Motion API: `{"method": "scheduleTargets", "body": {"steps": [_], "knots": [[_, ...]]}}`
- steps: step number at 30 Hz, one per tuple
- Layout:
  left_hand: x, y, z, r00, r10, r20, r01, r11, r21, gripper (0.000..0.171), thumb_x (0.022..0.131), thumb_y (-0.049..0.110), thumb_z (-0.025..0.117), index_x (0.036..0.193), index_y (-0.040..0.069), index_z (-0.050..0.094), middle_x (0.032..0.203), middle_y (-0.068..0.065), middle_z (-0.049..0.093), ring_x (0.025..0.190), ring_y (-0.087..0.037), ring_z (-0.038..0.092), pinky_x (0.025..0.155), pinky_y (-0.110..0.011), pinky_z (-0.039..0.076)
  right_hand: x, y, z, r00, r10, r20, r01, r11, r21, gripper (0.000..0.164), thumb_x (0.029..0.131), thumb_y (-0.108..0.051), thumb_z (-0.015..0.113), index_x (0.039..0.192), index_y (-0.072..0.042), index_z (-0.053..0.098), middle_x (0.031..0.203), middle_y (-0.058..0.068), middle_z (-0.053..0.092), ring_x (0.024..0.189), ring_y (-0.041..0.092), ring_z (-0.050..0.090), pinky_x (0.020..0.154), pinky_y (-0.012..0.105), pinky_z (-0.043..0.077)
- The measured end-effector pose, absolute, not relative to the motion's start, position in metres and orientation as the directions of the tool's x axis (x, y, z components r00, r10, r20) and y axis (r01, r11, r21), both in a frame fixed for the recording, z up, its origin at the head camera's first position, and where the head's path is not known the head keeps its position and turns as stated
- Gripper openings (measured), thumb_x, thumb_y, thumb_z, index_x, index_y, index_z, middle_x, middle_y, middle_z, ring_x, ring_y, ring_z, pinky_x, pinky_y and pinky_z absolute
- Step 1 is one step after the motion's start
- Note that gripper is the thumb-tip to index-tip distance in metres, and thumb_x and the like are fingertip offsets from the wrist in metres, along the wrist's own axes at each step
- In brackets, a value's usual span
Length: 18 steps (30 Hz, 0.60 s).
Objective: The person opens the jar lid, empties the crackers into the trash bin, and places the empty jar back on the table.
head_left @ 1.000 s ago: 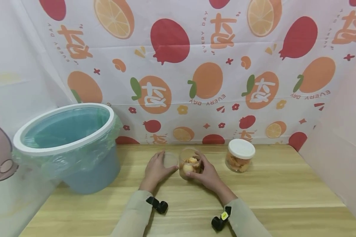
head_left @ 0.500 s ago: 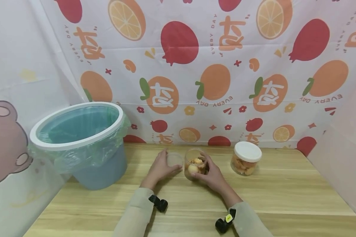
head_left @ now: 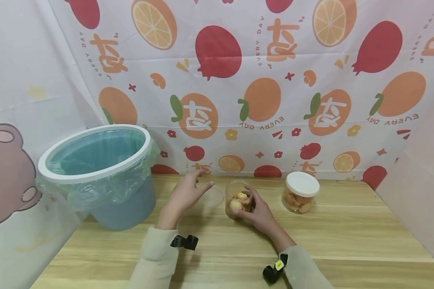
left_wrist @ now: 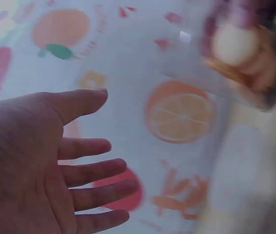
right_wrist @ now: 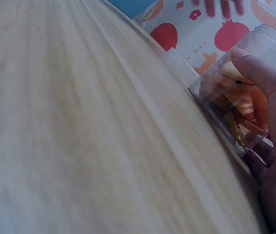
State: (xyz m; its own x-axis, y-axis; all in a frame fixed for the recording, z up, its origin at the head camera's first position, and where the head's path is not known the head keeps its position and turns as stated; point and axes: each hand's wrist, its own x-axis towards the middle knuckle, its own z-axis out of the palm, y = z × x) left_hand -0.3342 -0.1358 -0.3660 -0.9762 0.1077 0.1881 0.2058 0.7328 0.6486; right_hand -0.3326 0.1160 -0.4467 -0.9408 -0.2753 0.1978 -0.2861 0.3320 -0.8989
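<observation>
My right hand (head_left: pixel 258 212) holds a clear plastic jar (head_left: pixel 236 188) upright on the table, thumb on its near side. The jar has no lid on it, and pieces of orange-brown food (right_wrist: pixel 240 100), like cookies or crackers, fill its lower part. A translucent round lid (head_left: pixel 214 196) lies on the table just left of the jar. Raised above the table, left of that lid, my left hand (head_left: pixel 184 192) has its fingers spread and holds nothing; the left wrist view shows the same bare palm (left_wrist: pixel 35 165).
A second jar (head_left: pixel 299 196) with a white lid and similar food stands to the right. On the left is a blue bin (head_left: pixel 124 208) with a white rim and green liner. A fruit-print cloth (head_left: pixel 217 100) hangs behind the wooden table (head_left: pixel 329 241).
My left hand has lifted off the round lid and moved up and left, leaving it on the table. The right hand keeps its hold on the jar.
</observation>
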Motion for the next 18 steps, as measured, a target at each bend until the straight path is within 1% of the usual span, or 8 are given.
{"method": "scheduleTargets", "body": {"steps": [4, 7, 11, 13, 15, 17, 18], "knots": [[-0.322, -0.137, -0.344, -0.957, 0.114, 0.268, 0.263, 0.733, 0.627, 0.051, 0.097, 0.036, 0.067, 0.139, 0.009, 0.058, 0.134, -0.012, 0.066, 0.119, -0.035, 0.065, 0.101, -0.052, 0.053, -0.338, 0.116, -0.454, -0.942, -0.271, 0.196, -0.283, 0.337, -0.898, 0.092, 0.083, -0.016, 0.083, 0.159, -0.015, 0.030, 0.155, 0.020, 0.046, 0.134, 0.035, 0.053, 0.112, 0.052, 0.041], [-0.312, -0.139, -0.331, -0.942, 0.094, 0.323, 0.287, 0.724, 0.627, 0.049, 0.098, 0.034, 0.066, 0.139, 0.008, 0.058, 0.128, -0.013, 0.068, 0.116, -0.033, 0.068, 0.099, -0.051, 0.054, -0.347, 0.117, -0.468, -0.941, -0.267, 0.207, -0.292, 0.338, -0.894, 0.094, 0.083, -0.017, 0.083, 0.159, -0.020, 0.029, 0.155, 0.018, 0.046, 0.135, 0.035, 0.052, 0.112, 0.053, 0.040], [-0.297, -0.144, -0.316, -0.910, 0.019, 0.413, 0.298, 0.721, 0.625, 0.042, 0.101, 0.034, 0.061, 0.137, 0.011, 0.061, 0.129, -0.012, 0.066, 0.113, -0.030, 0.068, 0.093, -0.050, 0.057, -0.357, 0.118, -0.485, -0.941, -0.251, 0.227, -0.306, 0.346, -0.887, 0.094, 0.082, -0.020, 0.085, 0.158, -0.027, 0.031, 0.154, 0.013, 0.049, 0.134, 0.032, 0.054, 0.111, 0.053, 0.041], [-0.290, -0.147, -0.309, -0.875, -0.029, 0.484, 0.322, 0.711, 0.625, 0.036, 0.103, 0.030, 0.059, 0.133, 0.011, 0.064, 0.127, -0.012, 0.067, 0.110, -0.030, 0.068, 0.090, -0.049, 0.057, -0.358, 0.119, -0.487, -0.941, -0.250, 0.226, -0.305, 0.345, -0.888, 0.094, 0.081, -0.023, 0.086, 0.157, -0.030, 0.032, 0.153, 0.011, 0.050, 0.134, 0.030, 0.054, 0.111, 0.051, 0.042], [-0.283, -0.151, -0.304, -0.818, -0.082, 0.569, 0.363, 0.695, 0.621, 0.031, 0.103, 0.025, 0.057, 0.128, 0.009, 0.067, 0.124, -0.012, 0.069, 0.104, -0.029, 0.069, 0.085, -0.044, 0.057, -0.358, 0.121, -0.487, -0.940, -0.259, 0.224, -0.307, 0.344, -0.888, 0.094, 0.081, -0.027, 0.086, 0.157, -0.030, 0.032, 0.153, 0.009, 0.051, 0.134, 0.029, 0.054, 0.111, 0.050, 0.043], [-0.276, -0.157, -0.300, -0.745, -0.129, 0.655, 0.407, 0.690, 0.599, 0.028, 0.103, 0.020, 0.057, 0.124, 0.006, 0.069, 0.119, -0.012, 0.070, 0.097, -0.027, 0.069, 0.082, -0.033, 0.055, -0.358, 0.122, -0.487, -0.938, -0.266, 0.221, -0.306, 0.342, -0.888, 0.095, 0.080, -0.030, 0.086, 0.157, -0.028, 0.032, 0.152, 0.009, 0.051, 0.134, 0.029, 0.054, 0.111, 0.050, 0.043], [-0.273, -0.160, -0.298, -0.702, -0.151, 0.696, 0.427, 0.693, 0.581, 0.027, 0.102, 0.018, 0.057, 0.122, 0.005, 0.070, 0.117, -0.012, 0.071, 0.097, -0.027, 0.068, 0.081, -0.027, 0.053, -0.358, 0.122, -0.486, -0.936, -0.270, 0.224, -0.312, 0.347, -0.884, 0.095, 0.080, -0.032, 0.086, 0.158, -0.026, 0.031, 0.152, 0.010, 0.052, 0.134, 0.030, 0.054, 0.111, 0.050, 0.043]]}}
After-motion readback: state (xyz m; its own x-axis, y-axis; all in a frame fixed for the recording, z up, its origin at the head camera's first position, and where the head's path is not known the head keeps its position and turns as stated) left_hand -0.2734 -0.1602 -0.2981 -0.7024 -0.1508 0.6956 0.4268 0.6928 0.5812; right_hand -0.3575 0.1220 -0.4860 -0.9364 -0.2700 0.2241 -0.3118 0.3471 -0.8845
